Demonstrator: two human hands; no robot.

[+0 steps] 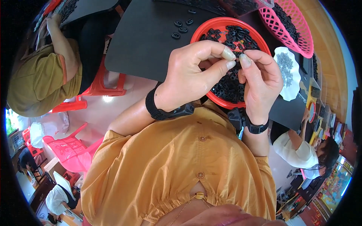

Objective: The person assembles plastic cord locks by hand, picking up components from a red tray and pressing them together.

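Note:
My left hand and my right hand meet over a round red basin, thumbs and forefingers pinched close together. Between the fingertips shows a small black part, mostly hidden by the fingers; both hands seem to grip it. The basin holds many small black plastic pieces, some of them ring-shaped. To the left of the basin, several oval black pieces lie loose on the dark tabletop. Right of my right hand stands a white scalloped dish with many tiny grey pieces.
A pink lattice basket with black pieces stands at the far right. Another person sits at the left; one in a white top is at the right. A red stool and a pink chair stand on the floor.

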